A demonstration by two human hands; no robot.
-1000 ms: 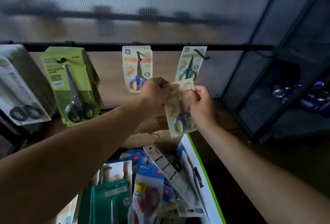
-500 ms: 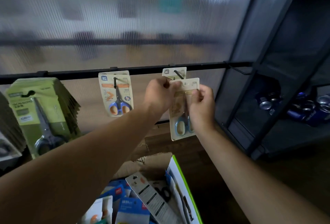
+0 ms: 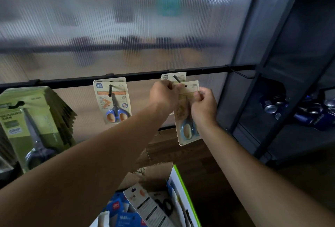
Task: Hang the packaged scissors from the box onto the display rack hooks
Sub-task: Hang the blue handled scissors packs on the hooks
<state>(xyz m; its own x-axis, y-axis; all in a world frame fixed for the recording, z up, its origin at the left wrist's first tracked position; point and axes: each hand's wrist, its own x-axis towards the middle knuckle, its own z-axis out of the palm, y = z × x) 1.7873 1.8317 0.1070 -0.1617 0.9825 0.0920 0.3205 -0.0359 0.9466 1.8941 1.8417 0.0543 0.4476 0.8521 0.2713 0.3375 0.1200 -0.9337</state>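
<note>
Scissors pack (image 3: 184, 106) in both hands (image 3: 163, 96) (image 3: 204, 108), perhaps at hook (image 3: 176, 79)

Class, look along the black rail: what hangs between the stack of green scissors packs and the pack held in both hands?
In the head view, one carded pair of blue-and-orange-handled scissors hangs there on its own hook.

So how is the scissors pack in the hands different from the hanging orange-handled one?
The held pack is pinched by the left hand and right hand; the hanging pack hangs untouched on a hook. The held pack's handles are pale blue; the hanging pack's are blue and orange. Both are carded scissors.
</note>
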